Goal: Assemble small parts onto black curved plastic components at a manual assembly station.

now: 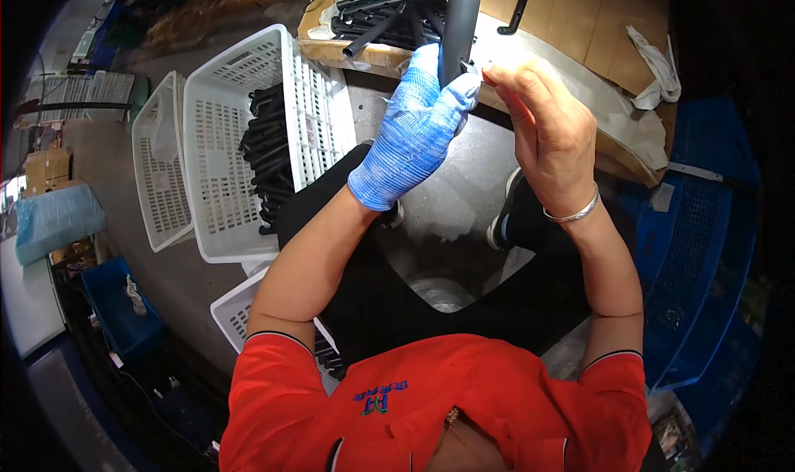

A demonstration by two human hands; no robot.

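My left hand (pixel 414 132), in a blue knitted glove, is wrapped round the lower end of a dark grey tube (pixel 462 29), its thumb lying across the front. The tube runs up out of the picture at the top. A small dark piece (pixel 468 65) sticks out from the tube's side just above the thumb. My right hand (pixel 546 124) is bare, with a silver bracelet at its wrist. Thumb and forefinger are pinched together just right of the tube; whatever lies between them is too small to make out.
Ahead, a cardboard-lined bench (pixel 571 50) carries a heap of black tubes (pixel 389 16) and crumpled white paper (pixel 660 70). At left stand white plastic crates (pixel 224 157), one with black tubular parts (pixel 269 149). Blue crates (pixel 687 248) are at right.
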